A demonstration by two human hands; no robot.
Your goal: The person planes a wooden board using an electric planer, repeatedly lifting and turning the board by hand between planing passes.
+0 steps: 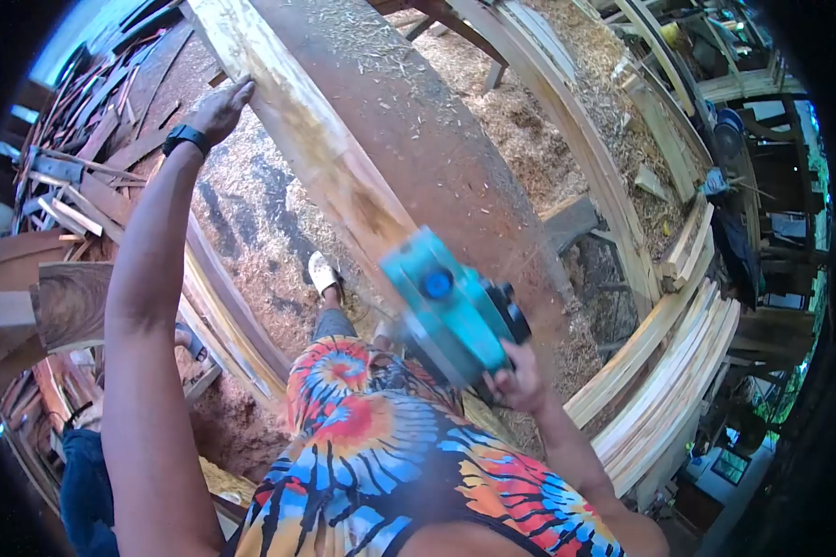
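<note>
A long wooden beam (pixel 320 139) runs from the upper left toward my body, its face patched with pale and brown wood. My right hand (pixel 518 379) is closed around the rear handle of a teal electric planer (pixel 450 302), which has a blue round part on top. The planer sits over the near end of the beam and looks slightly blurred. At the beam's left edge, farther up, my left hand (pixel 221 110) grips the wood, its fingers partly hidden. A dark watch (pixel 186 139) is on that wrist.
Stacked planks (pixel 664 390) lie at the right, and another long beam (pixel 576 139) stands beyond the dusty brown surface (pixel 418 121). Shavings (pixel 251 186) cover the ground. Scrap wood (pixel 88 121) is heaped at the left. My shoe (pixel 322 271) shows below the beam.
</note>
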